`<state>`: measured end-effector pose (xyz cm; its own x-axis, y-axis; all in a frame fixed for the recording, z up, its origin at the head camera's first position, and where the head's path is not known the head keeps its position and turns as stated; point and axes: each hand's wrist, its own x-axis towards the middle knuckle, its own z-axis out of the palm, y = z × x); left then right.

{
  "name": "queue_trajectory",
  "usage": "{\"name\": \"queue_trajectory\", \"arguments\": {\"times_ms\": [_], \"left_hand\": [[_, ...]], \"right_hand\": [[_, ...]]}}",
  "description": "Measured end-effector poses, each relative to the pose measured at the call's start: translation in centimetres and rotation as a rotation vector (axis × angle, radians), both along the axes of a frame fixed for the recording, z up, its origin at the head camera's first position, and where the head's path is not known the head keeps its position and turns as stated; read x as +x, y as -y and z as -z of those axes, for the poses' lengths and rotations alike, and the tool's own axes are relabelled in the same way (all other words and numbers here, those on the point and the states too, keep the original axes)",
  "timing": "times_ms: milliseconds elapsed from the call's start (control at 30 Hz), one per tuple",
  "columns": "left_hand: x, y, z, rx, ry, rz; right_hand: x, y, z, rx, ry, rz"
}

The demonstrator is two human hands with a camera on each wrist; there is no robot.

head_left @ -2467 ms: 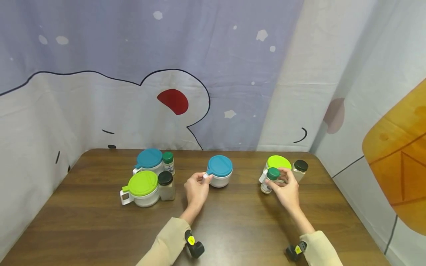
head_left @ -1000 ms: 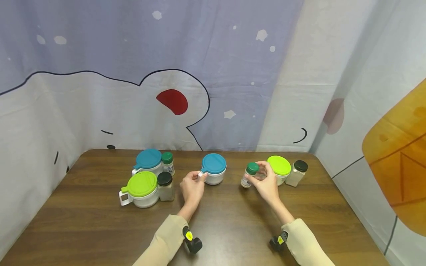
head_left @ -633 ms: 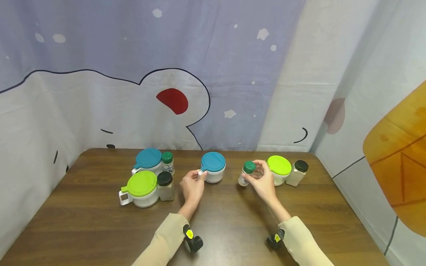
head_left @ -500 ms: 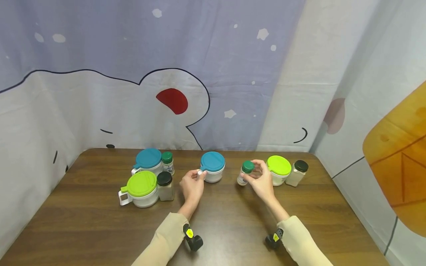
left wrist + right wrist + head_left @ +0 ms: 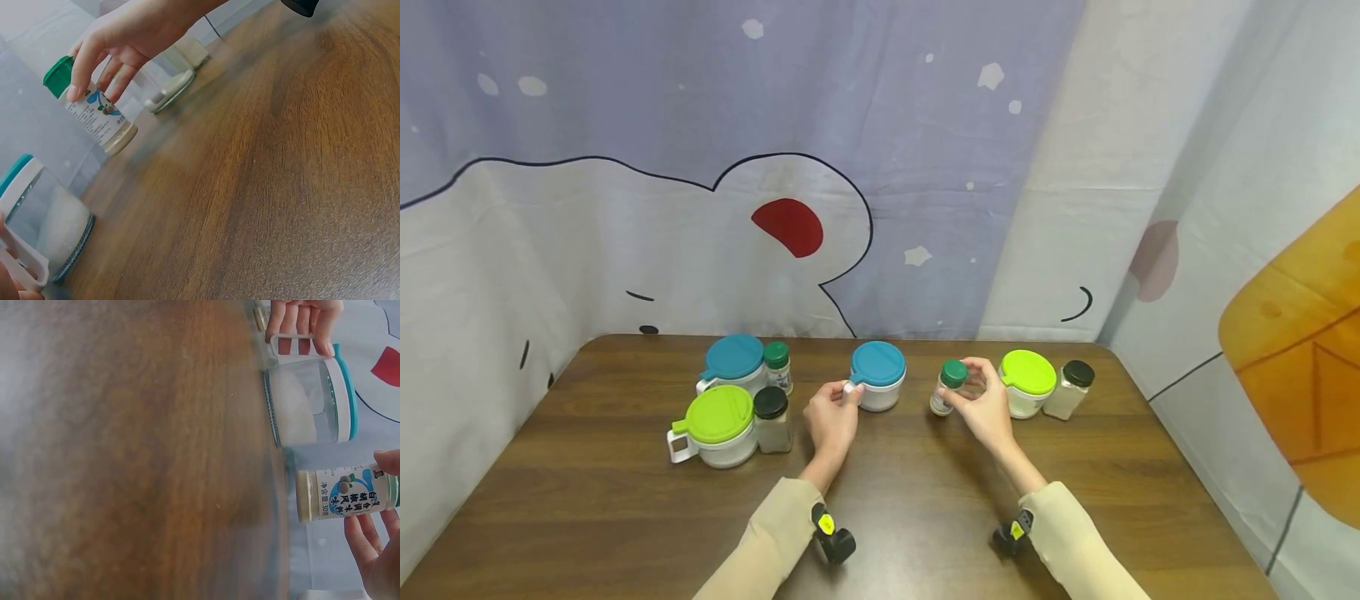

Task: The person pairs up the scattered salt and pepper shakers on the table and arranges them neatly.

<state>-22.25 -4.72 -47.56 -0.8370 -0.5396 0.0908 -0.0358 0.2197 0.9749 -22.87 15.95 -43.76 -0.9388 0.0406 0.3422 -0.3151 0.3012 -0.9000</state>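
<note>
My left hand (image 5: 832, 423) grips the white handle of a blue-lidded seasoning jar (image 5: 878, 385) at the middle of the table. Through the clear wall of this jar (image 5: 300, 403), white contents show in the right wrist view. To its right, my right hand (image 5: 987, 407) holds a small green-capped pepper shaker (image 5: 950, 385) between thumb and fingers. In the left wrist view the shaker (image 5: 97, 115) leans a little, and its base appears just off the table. A gap separates shaker and jar.
At left stand another blue-lidded jar (image 5: 735, 358), a green-lidded jar (image 5: 720, 417), a green-capped shaker (image 5: 778, 367) and a black-capped shaker (image 5: 773, 421). At right are a green-lidded jar (image 5: 1028, 375) and a black-capped shaker (image 5: 1070, 390). A patterned curtain (image 5: 925, 208) borders the wooden table (image 5: 917, 517).
My right hand has carried the pepper shaker left, away from the front of the right green-lidded jar. My left hand and its blue-lidded jar have shifted slightly left and back.
</note>
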Motion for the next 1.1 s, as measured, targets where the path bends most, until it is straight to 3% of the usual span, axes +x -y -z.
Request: {"name": "queue_trajectory", "arguments": {"times_ms": [1100], "left_hand": [[0.2, 0.2, 0.0, 0.007, -0.081, 0.062]], "right_hand": [[-1.9, 2.1, 0.3, -0.029, 0.040, -0.083]]}}
